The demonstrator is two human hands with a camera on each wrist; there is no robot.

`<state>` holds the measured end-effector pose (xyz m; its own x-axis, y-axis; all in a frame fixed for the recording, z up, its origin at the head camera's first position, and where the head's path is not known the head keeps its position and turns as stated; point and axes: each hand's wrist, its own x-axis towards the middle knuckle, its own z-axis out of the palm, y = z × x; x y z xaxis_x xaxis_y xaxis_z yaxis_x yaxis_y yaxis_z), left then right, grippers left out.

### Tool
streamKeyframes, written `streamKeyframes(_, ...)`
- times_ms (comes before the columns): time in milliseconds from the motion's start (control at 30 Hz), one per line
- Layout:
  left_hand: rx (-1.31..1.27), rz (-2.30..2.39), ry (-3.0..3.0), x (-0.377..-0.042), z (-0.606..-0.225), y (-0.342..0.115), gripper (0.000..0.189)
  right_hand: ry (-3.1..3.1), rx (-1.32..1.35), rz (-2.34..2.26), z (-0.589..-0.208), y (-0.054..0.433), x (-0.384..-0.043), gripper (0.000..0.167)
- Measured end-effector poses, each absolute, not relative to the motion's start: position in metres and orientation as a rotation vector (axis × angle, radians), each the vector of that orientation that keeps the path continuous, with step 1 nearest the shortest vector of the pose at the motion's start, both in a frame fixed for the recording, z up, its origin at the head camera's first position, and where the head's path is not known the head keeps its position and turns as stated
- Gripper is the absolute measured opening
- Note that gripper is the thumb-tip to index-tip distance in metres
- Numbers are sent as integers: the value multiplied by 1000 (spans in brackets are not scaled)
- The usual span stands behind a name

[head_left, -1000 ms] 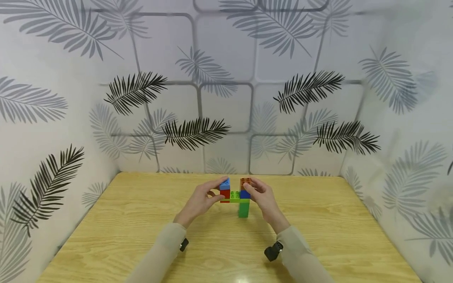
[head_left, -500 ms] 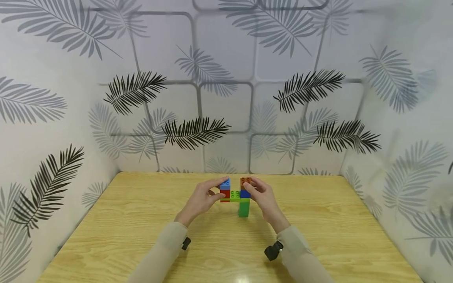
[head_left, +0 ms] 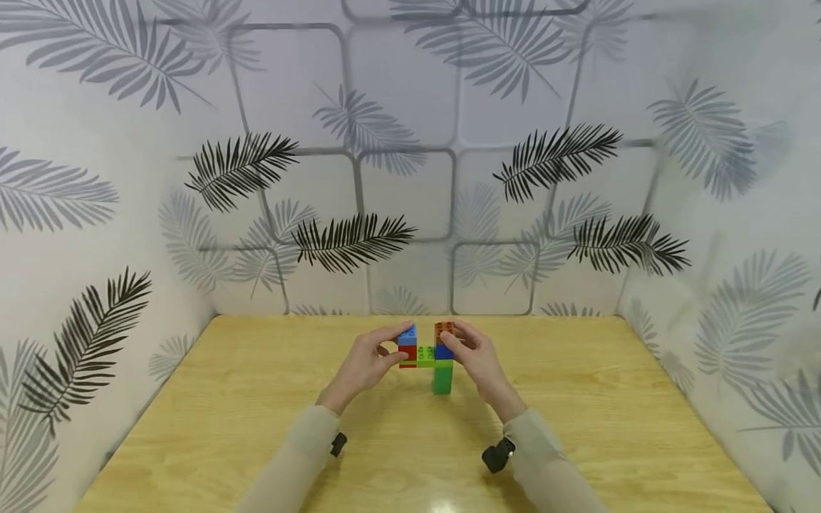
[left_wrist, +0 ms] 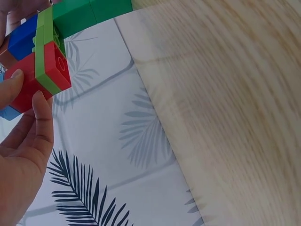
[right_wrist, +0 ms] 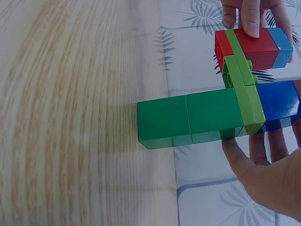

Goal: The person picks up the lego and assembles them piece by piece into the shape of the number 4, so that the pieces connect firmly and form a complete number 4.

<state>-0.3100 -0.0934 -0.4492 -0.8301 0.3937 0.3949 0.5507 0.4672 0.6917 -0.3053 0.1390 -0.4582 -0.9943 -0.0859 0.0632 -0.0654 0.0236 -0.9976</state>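
Both hands hold one structure of toy building bricks over the table. On its right side, two green bricks point(right_wrist: 190, 118) form a column, its lower end right at the table. A lime-green piece point(head_left: 425, 356) bridges across to the left. Above the column sit a dark blue brick point(right_wrist: 278, 101) and an orange-brown brick point(head_left: 445, 330). A red brick point(left_wrist: 28, 84) with a light blue brick point(head_left: 407, 333) above stands on the bridge's left end; more red shows beneath. My left hand point(head_left: 362, 362) pinches the red and light blue stack. My right hand point(head_left: 479, 360) grips the brown and dark blue bricks.
The wood-grain table point(head_left: 398, 456) extends around the hands. Behind it and at both sides rise pale walls point(head_left: 410, 185) with a leaf pattern. A black wrist device point(head_left: 497, 454) sits under the right sleeve, and another point(head_left: 338, 444) beside the left sleeve.
Both hands keep their hold and the brick structure stays in place. Only the head view has tilted very slightly.
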Motion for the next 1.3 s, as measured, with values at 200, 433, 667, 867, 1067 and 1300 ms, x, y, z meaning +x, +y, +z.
streamKeyframes(200, -877, -1246, -2514, -313, -449, -94, 58, 2279, -231, -2164, -458, 141, -308, 55)
streamKeyframes(433, -892, -1265, -2504, -311, -449, -95, 57, 2314, -282, -2101, -458, 145, -306, 56)
streamKeyframes(667, -898, -1283, -2476, -311, -449, -94, 55, 2443, -323, -1895, -469, 150, -307, 57)
streamKeyframes(867, -830, -1424, -2481, -309, -453, -95, 63, 2454, -354, -1822, -479, 150, -308, 53)
streamKeyframes(1067, -689, -1596, -2416, -317, -454, -93, 63, 2391, -305, -1895, -460, 146, -302, 62)
streamKeyframes(1300, -557, -1696, -2423, -325, -455, -90, 57, 2358, -292, -1886, -445, 144, -300, 63)
